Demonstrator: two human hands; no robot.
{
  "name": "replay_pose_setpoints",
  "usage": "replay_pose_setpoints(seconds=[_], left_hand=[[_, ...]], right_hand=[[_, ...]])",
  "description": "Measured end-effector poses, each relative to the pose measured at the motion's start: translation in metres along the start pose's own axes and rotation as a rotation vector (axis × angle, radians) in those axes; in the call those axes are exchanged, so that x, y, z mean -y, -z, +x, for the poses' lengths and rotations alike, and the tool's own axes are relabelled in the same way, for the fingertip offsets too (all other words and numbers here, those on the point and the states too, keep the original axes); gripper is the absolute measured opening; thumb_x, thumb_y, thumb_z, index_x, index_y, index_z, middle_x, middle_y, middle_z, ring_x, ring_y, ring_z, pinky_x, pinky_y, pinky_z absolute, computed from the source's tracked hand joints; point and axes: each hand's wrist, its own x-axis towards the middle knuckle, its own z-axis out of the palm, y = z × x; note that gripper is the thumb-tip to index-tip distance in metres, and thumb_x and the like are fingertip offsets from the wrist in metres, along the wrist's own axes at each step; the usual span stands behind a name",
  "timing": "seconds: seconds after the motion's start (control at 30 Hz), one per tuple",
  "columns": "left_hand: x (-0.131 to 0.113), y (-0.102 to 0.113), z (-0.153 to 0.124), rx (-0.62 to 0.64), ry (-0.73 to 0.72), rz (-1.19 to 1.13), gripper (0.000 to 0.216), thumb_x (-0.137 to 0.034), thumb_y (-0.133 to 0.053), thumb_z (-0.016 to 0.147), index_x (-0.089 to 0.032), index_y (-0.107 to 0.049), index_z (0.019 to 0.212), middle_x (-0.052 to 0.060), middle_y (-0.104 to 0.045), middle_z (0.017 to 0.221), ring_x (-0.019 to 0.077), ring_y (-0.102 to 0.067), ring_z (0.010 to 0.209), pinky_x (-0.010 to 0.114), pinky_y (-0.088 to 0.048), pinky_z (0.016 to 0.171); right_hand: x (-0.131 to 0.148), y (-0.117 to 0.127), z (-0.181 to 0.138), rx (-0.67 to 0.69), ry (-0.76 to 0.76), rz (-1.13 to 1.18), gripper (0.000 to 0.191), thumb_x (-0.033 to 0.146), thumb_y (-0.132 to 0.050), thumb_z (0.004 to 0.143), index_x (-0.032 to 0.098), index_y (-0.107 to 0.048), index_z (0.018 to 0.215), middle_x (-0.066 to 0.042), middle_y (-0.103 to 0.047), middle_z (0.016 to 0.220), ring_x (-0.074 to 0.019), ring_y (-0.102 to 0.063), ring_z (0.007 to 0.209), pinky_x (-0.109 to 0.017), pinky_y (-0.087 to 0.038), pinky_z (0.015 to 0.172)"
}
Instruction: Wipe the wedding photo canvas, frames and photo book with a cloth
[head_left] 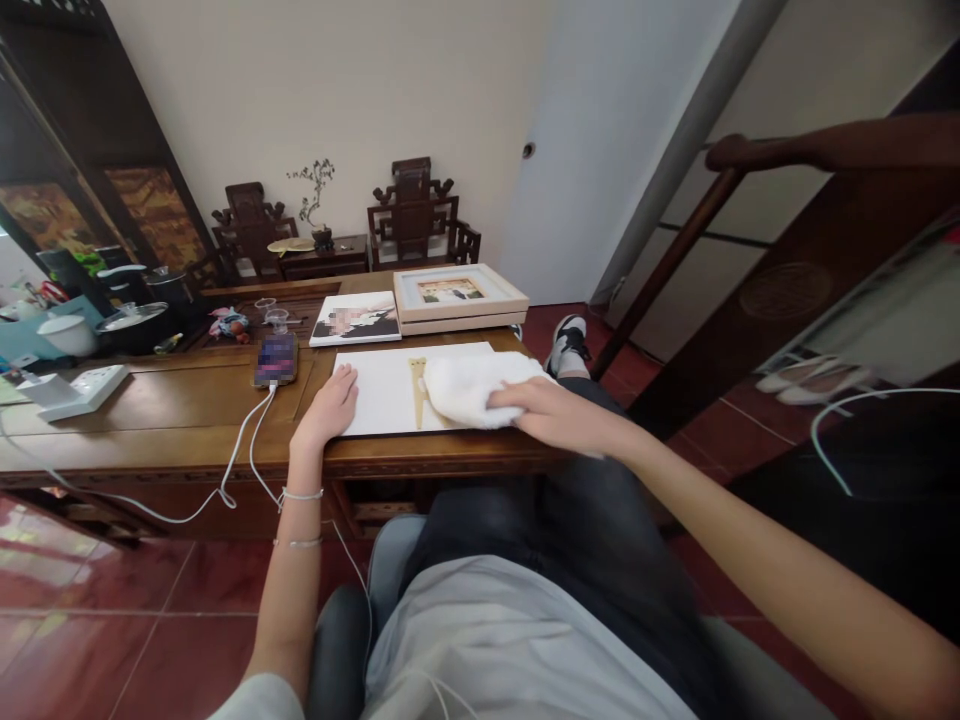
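Observation:
A white flat panel lies on the wooden table in front of me. Near its middle is a narrow yellowish tapered piece. My left hand rests flat on the panel's left edge with its fingers together and stretched out, holding nothing. On the right half, my right hand grips a bunched white cloth, which lies over the panel and covers its right part. The cloth's left edge touches or nearly touches the yellowish piece.
Behind the panel are a black-and-white picture and stacked wooden frames. A phone on a white cable lies to the left, near a power strip and a lidded pot. A wooden chair stands at right.

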Motion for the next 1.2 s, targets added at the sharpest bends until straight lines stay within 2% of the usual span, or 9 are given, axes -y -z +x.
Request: replay_pose_setpoints(seconds=[0.17, 0.37, 0.47, 0.6, 0.73, 0.83, 0.93, 1.03, 1.2], left_hand=[[-0.002, 0.001, 0.000, 0.017, 0.021, 0.016, 0.053, -0.030, -0.032, 0.096, -0.008, -0.049, 0.142, 0.015, -0.039, 0.157, 0.0246, -0.031, 0.149, 0.041, -0.022, 0.125], [-0.002, 0.002, 0.000, 0.016, 0.011, 0.009, 0.052, -0.029, -0.033, 0.096, -0.010, -0.050, 0.141, 0.013, -0.040, 0.157, 0.0243, -0.031, 0.149, 0.041, -0.022, 0.125], [-0.002, 0.001, 0.000, 0.011, 0.006, 0.002, 0.052, -0.029, -0.033, 0.096, -0.011, -0.050, 0.141, 0.013, -0.040, 0.157, 0.0244, -0.031, 0.149, 0.042, -0.022, 0.125], [-0.001, -0.002, 0.001, 0.009, 0.003, -0.013, 0.052, -0.029, -0.033, 0.096, -0.011, -0.049, 0.141, 0.013, -0.039, 0.157, 0.0244, -0.030, 0.149, 0.041, -0.022, 0.125], [0.002, -0.004, 0.001, -0.007, -0.013, -0.033, 0.052, -0.030, -0.033, 0.096, -0.012, -0.049, 0.142, 0.012, -0.039, 0.157, 0.0252, -0.030, 0.149, 0.044, -0.022, 0.125], [0.003, -0.005, 0.001, -0.013, -0.027, -0.028, 0.051, -0.030, -0.033, 0.096, -0.013, -0.050, 0.141, 0.011, -0.041, 0.157, 0.0244, -0.031, 0.149, 0.043, -0.022, 0.125], [0.002, -0.005, 0.001, -0.013, -0.021, -0.008, 0.052, -0.029, -0.032, 0.096, -0.010, -0.050, 0.141, 0.013, -0.040, 0.157, 0.0247, -0.031, 0.149, 0.042, -0.022, 0.125], [0.002, -0.005, 0.001, -0.006, -0.007, -0.004, 0.053, -0.029, -0.031, 0.096, -0.007, -0.050, 0.141, 0.016, -0.038, 0.157, 0.0260, -0.031, 0.149, 0.043, -0.023, 0.124], [0.003, -0.004, 0.001, -0.003, -0.017, -0.025, 0.050, -0.029, -0.033, 0.096, -0.014, -0.050, 0.141, 0.011, -0.040, 0.157, 0.0242, -0.030, 0.149, 0.044, -0.022, 0.124]], right_hand=[[-0.022, -0.003, 0.072, -0.018, -0.066, -0.009, 0.048, 0.008, -0.041, 0.066, 0.014, -0.074, 0.100, -0.009, -0.074, 0.113, -0.0259, -0.065, 0.105, -0.031, -0.043, 0.092], [-0.010, -0.023, 0.129, -0.092, -0.119, -0.065, 0.045, 0.005, -0.041, 0.074, 0.014, -0.072, 0.105, -0.010, -0.072, 0.120, -0.0240, -0.064, 0.105, -0.028, -0.042, 0.089], [0.006, -0.037, 0.122, -0.047, -0.126, -0.203, 0.053, -0.001, -0.038, 0.072, 0.014, -0.070, 0.111, -0.014, -0.070, 0.121, -0.0281, -0.060, 0.116, -0.037, -0.039, 0.100], [0.039, -0.048, 0.081, 0.023, -0.001, -0.314, 0.054, -0.005, -0.036, 0.072, 0.012, -0.068, 0.112, -0.022, -0.061, 0.133, -0.0345, -0.047, 0.133, -0.057, -0.031, 0.107], [0.076, -0.044, 0.035, 0.117, 0.154, -0.304, 0.048, -0.004, -0.039, 0.071, 0.015, -0.070, 0.103, -0.020, -0.059, 0.135, -0.0336, -0.048, 0.132, -0.057, -0.036, 0.105], [0.091, -0.040, 0.021, 0.146, 0.179, -0.321, 0.045, -0.003, -0.042, 0.070, 0.016, -0.070, 0.100, -0.018, -0.061, 0.133, -0.0326, -0.051, 0.130, -0.051, -0.040, 0.103], [0.088, -0.040, 0.032, 0.142, 0.126, -0.344, 0.044, -0.002, -0.041, 0.073, 0.017, -0.070, 0.101, -0.018, -0.065, 0.125, -0.0323, -0.052, 0.129, -0.048, -0.042, 0.102], [0.070, -0.041, 0.064, 0.133, 0.065, -0.364, 0.048, -0.003, -0.039, 0.076, 0.016, -0.070, 0.108, -0.018, -0.067, 0.123, -0.0319, -0.052, 0.130, -0.046, -0.040, 0.103], [0.031, -0.042, 0.126, 0.139, 0.052, -0.385, 0.056, -0.004, -0.038, 0.077, 0.010, -0.063, 0.124, -0.022, -0.063, 0.130, -0.0325, -0.042, 0.138, -0.051, -0.033, 0.109]])
